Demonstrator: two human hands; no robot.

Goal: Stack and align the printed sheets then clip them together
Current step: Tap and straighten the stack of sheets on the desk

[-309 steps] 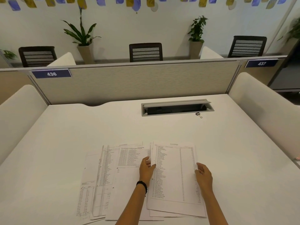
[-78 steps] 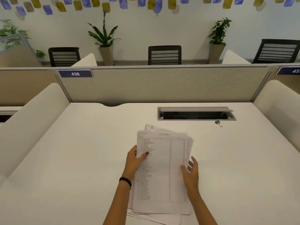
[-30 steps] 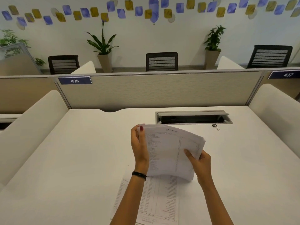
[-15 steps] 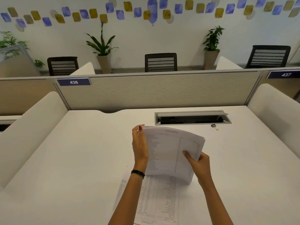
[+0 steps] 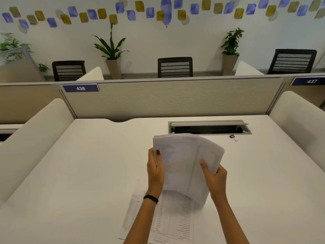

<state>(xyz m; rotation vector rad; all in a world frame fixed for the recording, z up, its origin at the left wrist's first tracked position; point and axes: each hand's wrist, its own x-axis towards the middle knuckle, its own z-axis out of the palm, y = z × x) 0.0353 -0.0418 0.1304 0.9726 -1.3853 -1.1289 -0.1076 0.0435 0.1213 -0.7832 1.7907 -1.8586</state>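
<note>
Your left hand and right hand grip opposite sides of bowed white printed-sheet stack; small black binder clip well beyond right hand.

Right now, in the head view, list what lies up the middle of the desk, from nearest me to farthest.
Loose printed sheet → raised stack of sheets → binder clip → open cable tray → desk partition → black chair beyond it.

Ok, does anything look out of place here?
Yes: a printed white sheet lies on the white desk, left out of the bowed white paper stack gripped by the left hand and right hand above it.
</note>
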